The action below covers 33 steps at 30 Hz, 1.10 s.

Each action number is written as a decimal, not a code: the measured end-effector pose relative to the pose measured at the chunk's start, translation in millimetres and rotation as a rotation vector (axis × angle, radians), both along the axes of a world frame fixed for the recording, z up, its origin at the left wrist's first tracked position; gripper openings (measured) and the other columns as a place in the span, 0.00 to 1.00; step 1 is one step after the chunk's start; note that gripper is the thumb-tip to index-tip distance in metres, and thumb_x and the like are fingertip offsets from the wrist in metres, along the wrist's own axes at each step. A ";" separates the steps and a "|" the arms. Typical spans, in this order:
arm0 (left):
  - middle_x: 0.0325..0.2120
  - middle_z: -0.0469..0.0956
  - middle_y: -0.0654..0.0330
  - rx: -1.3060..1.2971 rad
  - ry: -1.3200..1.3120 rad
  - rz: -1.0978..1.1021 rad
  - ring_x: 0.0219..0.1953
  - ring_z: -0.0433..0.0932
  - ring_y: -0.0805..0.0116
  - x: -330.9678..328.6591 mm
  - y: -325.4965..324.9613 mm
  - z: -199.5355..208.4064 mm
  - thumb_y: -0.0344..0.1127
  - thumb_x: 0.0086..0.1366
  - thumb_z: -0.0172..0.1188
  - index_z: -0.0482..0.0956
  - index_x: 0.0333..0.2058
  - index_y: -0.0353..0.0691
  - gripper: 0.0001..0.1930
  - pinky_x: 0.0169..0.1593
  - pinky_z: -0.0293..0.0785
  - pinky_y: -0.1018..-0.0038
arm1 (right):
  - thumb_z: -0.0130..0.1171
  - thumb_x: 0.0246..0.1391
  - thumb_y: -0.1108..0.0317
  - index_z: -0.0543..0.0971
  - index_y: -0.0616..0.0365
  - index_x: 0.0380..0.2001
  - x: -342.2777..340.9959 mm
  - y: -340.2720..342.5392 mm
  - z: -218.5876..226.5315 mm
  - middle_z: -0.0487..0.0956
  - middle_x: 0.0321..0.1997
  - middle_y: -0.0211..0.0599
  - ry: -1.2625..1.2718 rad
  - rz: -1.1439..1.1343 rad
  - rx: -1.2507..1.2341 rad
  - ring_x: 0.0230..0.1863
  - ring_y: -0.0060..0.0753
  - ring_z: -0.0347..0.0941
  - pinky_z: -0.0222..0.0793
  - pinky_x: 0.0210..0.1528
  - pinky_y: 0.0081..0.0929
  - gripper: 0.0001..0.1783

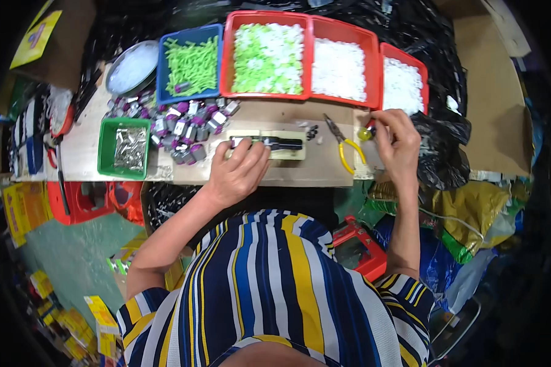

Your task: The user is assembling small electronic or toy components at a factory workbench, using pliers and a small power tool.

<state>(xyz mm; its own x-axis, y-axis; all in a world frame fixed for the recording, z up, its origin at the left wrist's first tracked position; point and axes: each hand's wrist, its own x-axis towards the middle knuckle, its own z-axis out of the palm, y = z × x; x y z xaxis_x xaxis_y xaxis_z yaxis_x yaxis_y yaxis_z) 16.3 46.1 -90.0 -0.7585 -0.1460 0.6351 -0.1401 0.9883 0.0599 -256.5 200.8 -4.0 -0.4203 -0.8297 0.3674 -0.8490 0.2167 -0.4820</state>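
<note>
The left hand [236, 171] is pressing closed fingers on the jig [268, 145] to steady it, while the right hand [398, 144] is pinching a small yellow part [365, 133] just beside the pliers [344, 147].

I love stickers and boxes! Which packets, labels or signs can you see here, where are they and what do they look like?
Yellow card sign: top left corner, tilted, with a small picture on it.
Yellow packets: on the floor, lower left, flat and scattered.
Yellow-green bag: floor at right, crumpled and shiny.
No screens show. The left hand and right hand touch none of these.
</note>
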 end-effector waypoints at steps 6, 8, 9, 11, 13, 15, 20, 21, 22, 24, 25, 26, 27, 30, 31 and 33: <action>0.41 0.76 0.59 -0.036 -0.028 -0.028 0.47 0.73 0.60 -6.0 -1.7 5.6 0.33 0.54 0.68 0.81 0.38 0.37 0.13 0.48 0.64 0.61 | 0.58 0.55 0.78 0.80 0.66 0.37 -38.3 58.4 22.0 0.79 0.33 0.39 -0.001 -0.242 0.003 0.32 0.28 0.75 0.69 0.36 0.23 0.07; 0.40 0.77 0.59 -0.044 -0.034 -0.038 0.47 0.72 0.58 -6.0 -3.3 4.5 0.33 0.53 0.70 0.81 0.39 0.37 0.14 0.48 0.63 0.61 | 0.59 0.54 0.77 0.80 0.67 0.37 -41.9 75.6 20.3 0.78 0.32 0.41 -0.011 -0.268 0.049 0.30 0.31 0.75 0.69 0.34 0.26 0.07; 0.40 0.77 0.59 -0.044 -0.032 -0.048 0.47 0.72 0.58 -6.7 -3.9 4.1 0.33 0.53 0.70 0.81 0.39 0.37 0.14 0.48 0.63 0.61 | 0.59 0.54 0.77 0.80 0.67 0.37 -45.1 82.7 15.8 0.78 0.32 0.41 -0.010 -0.279 0.050 0.30 0.31 0.75 0.69 0.34 0.26 0.07; 0.40 0.77 0.59 -0.038 -0.028 -0.038 0.47 0.73 0.58 -6.9 -5.9 4.0 0.33 0.52 0.70 0.81 0.39 0.37 0.15 0.48 0.63 0.61 | 0.59 0.53 0.78 0.80 0.67 0.35 -50.0 92.1 2.8 0.77 0.31 0.45 0.115 -0.269 0.263 0.30 0.39 0.76 0.70 0.34 0.30 0.06; 0.40 0.77 0.59 -0.045 -0.024 -0.045 0.47 0.72 0.58 -7.0 -6.9 4.4 0.33 0.52 0.70 0.81 0.39 0.37 0.15 0.48 0.63 0.61 | 0.61 0.51 0.76 0.80 0.66 0.34 -50.3 89.7 -3.5 0.76 0.32 0.49 0.122 -0.279 0.288 0.33 0.49 0.76 0.71 0.36 0.36 0.07; 0.42 0.76 0.60 -0.026 -0.048 -0.006 0.48 0.73 0.60 -2.9 -7.3 6.7 0.34 0.55 0.67 0.81 0.38 0.38 0.13 0.50 0.63 0.61 | 0.62 0.48 0.75 0.80 0.66 0.35 -50.0 80.0 -6.9 0.77 0.35 0.49 0.218 -0.234 0.405 0.37 0.54 0.76 0.71 0.39 0.41 0.09; 0.40 0.76 0.57 0.079 -0.010 -0.015 0.47 0.72 0.55 -2.4 -1.6 7.5 0.34 0.52 0.69 0.81 0.39 0.37 0.15 0.46 0.65 0.60 | 0.62 0.45 0.74 0.78 0.64 0.28 -54.0 67.0 -5.7 0.77 0.35 0.49 0.366 -0.199 0.602 0.38 0.55 0.75 0.71 0.39 0.45 0.06; 0.40 0.75 0.57 0.114 -0.018 -0.043 0.47 0.72 0.56 -2.1 -2.6 9.1 0.34 0.51 0.69 0.81 0.40 0.37 0.17 0.46 0.66 0.61 | 0.61 0.44 0.75 0.77 0.64 0.26 -57.8 70.1 -10.1 0.77 0.35 0.49 0.402 -0.207 0.629 0.38 0.55 0.75 0.71 0.39 0.45 0.04; 0.41 0.75 0.57 0.217 0.011 -0.073 0.47 0.72 0.56 -4.1 -4.1 10.4 0.35 0.51 0.69 0.81 0.41 0.37 0.18 0.45 0.66 0.62 | 0.60 0.43 0.76 0.77 0.65 0.26 -57.8 70.5 -10.5 0.77 0.35 0.50 0.377 -0.221 0.639 0.38 0.56 0.75 0.71 0.40 0.46 0.04; 0.39 0.75 0.57 0.258 0.037 -0.054 0.46 0.72 0.55 -3.5 -11.2 30.6 0.35 0.51 0.69 0.81 0.41 0.38 0.18 0.44 0.68 0.62 | 0.59 0.42 0.76 0.76 0.66 0.26 -61.0 76.2 -8.6 0.76 0.35 0.51 0.336 -0.241 0.629 0.38 0.57 0.74 0.71 0.40 0.47 0.05; 0.39 0.76 0.57 0.294 0.055 -0.036 0.45 0.72 0.55 -1.1 -16.4 36.4 0.34 0.51 0.69 0.81 0.41 0.38 0.17 0.44 0.68 0.62 | 0.59 0.43 0.76 0.75 0.67 0.26 -60.0 74.7 -3.8 0.76 0.34 0.52 0.321 -0.242 0.609 0.38 0.58 0.74 0.70 0.39 0.47 0.06; 0.37 0.76 0.56 0.272 0.098 0.001 0.44 0.73 0.54 2.5 -27.5 38.0 0.33 0.51 0.68 0.81 0.40 0.38 0.15 0.44 0.69 0.61 | 0.59 0.43 0.76 0.75 0.67 0.27 -56.2 70.4 5.0 0.75 0.33 0.52 0.271 -0.276 0.594 0.37 0.59 0.73 0.69 0.38 0.47 0.07; 0.36 0.76 0.56 0.250 0.142 0.026 0.43 0.73 0.54 3.8 -41.8 38.0 0.32 0.52 0.67 0.81 0.38 0.38 0.14 0.44 0.69 0.60 | 0.60 0.44 0.75 0.74 0.68 0.28 -50.2 68.0 12.5 0.75 0.33 0.53 0.220 -0.321 0.579 0.37 0.59 0.73 0.67 0.37 0.46 0.07; 0.32 0.76 0.55 0.255 0.094 0.149 0.40 0.73 0.53 9.7 -83.5 62.1 0.30 0.52 0.66 0.81 0.34 0.36 0.09 0.44 0.71 0.60 | 0.60 0.48 0.75 0.72 0.67 0.31 -57.9 70.8 8.1 0.76 0.33 0.49 0.026 -0.333 0.416 0.33 0.43 0.72 0.67 0.37 0.34 0.08; 0.32 0.77 0.55 0.203 0.094 0.186 0.39 0.73 0.54 10.8 -101.8 63.2 0.30 0.52 0.66 0.81 0.31 0.36 0.07 0.42 0.71 0.61 | 0.58 0.51 0.76 0.71 0.67 0.31 -52.8 68.0 15.3 0.77 0.35 0.45 -0.046 -0.371 0.420 0.32 0.31 0.72 0.67 0.37 0.27 0.07; 0.31 0.77 0.54 0.213 0.068 0.257 0.41 0.73 0.53 10.9 -135.9 62.1 0.30 0.52 0.66 0.82 0.30 0.36 0.07 0.42 0.72 0.62 | 0.56 0.53 0.77 0.71 0.66 0.31 -52.9 73.9 11.8 0.78 0.36 0.41 -0.182 -0.315 0.266 0.34 0.25 0.71 0.66 0.38 0.23 0.05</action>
